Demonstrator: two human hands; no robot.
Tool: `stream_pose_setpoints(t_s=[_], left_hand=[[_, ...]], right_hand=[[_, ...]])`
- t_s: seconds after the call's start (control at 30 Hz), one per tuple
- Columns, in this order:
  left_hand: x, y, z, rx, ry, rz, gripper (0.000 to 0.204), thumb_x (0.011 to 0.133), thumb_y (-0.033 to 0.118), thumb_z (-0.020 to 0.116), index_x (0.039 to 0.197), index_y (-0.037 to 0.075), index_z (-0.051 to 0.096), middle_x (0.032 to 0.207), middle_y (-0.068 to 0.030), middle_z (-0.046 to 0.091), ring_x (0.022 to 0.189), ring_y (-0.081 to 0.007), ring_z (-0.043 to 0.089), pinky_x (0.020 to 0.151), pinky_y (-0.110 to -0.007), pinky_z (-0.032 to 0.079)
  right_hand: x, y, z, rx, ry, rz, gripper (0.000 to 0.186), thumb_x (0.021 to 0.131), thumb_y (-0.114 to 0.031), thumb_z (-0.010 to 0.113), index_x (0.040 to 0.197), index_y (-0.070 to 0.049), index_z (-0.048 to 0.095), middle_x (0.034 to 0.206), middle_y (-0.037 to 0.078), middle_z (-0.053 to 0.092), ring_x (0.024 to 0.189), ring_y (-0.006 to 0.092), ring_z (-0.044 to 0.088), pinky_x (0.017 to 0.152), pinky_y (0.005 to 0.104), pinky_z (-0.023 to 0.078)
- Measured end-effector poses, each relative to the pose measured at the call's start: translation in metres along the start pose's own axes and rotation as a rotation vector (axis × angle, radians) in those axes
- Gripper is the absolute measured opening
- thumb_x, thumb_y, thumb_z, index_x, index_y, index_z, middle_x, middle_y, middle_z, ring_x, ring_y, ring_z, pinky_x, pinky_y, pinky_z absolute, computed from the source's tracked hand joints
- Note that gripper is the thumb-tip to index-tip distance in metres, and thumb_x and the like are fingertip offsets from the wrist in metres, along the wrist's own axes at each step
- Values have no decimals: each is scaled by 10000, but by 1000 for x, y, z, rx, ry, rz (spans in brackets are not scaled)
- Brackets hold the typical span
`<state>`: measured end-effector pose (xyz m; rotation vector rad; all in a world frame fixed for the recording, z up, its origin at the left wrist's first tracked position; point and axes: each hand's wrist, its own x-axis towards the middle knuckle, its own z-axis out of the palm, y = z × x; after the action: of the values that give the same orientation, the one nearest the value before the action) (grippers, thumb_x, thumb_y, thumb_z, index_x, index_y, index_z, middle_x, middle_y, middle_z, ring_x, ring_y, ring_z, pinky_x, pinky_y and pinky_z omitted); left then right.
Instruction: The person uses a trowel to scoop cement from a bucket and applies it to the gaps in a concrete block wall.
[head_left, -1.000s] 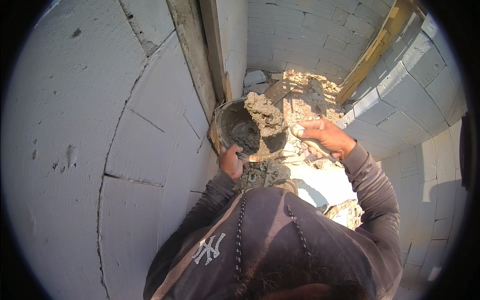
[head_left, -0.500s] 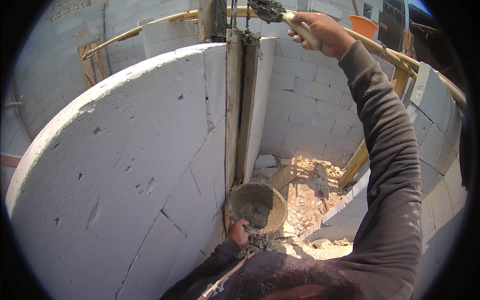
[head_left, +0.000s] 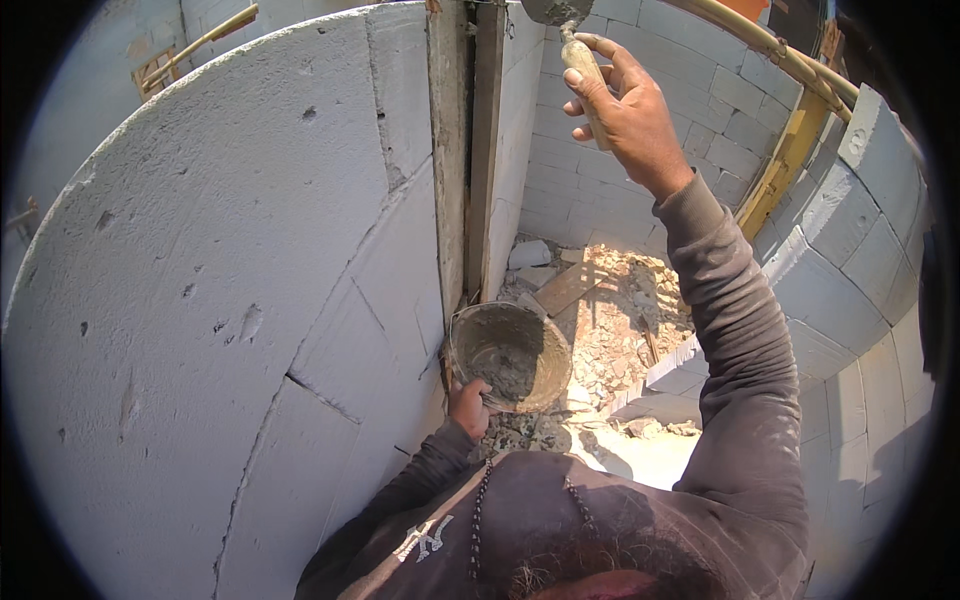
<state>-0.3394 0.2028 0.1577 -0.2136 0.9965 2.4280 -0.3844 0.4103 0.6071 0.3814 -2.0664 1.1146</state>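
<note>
My left hand [head_left: 468, 408] grips the near rim of a bucket [head_left: 548, 372] that has wet grey mortar [head_left: 508, 366] in its bottom. The bucket is held low, beside the foot of the wooden boards. Up at the top, my right hand [head_left: 636, 112] is closed around the pale handle of a trowel [head_left: 586, 82]. The trowel's grey, mortar-smeared blade is partly cut off by the upper edge. Just left of it, two upright wooden boards [head_left: 452, 170] stand against the end of a white block wall [head_left: 250, 270].
Rubble [head_left: 630, 310] and a loose plank [head_left: 570, 288] lie on the ground below. A bamboo pole [head_left: 735, 24] crosses at upper right, above a yellow upright post [head_left: 790, 155]. Further block walls [head_left: 850, 260] rise on the right, some with stepped tops.
My view has tipped downward, so the tops of the boards have left the picture. My right hand and the trowel are lower against the boards. The left hand keeps its hold on the bucket.
</note>
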Motion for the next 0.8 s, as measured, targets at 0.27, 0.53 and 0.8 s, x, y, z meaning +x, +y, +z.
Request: stream_pose_setpoints(t_s=[0.27,0.53,0.8], left_hand=[[-1,-6,23,94,-65,46,469,858,-2,550,1323,29,506,1134,-111,603,981,-287,672,806,-508,637],[-14,-16,39,800,-335,355,617,893,-14,526,1495,-31,391,1074,-56,601,824,-106,562,715,-259,504],[-18,-22,79,805,-540,470,737,869,-51,516,1567,-96,287,1265,-107,606,844,-109,573,725,-217,495]], right_hand=[[-324,83,-46,-536,-239,258,480,925,-166,656,1397,-86,629,1137,159,721,954,287,719,822,434,572],[-407,129,29,-1031,-460,491,429,921,-118,604,1346,-132,662,1063,171,659,1042,360,680,815,471,582],[-355,85,-34,-1022,-552,613,365,886,-146,630,1239,-80,695,947,194,718,855,361,724,727,462,603]])
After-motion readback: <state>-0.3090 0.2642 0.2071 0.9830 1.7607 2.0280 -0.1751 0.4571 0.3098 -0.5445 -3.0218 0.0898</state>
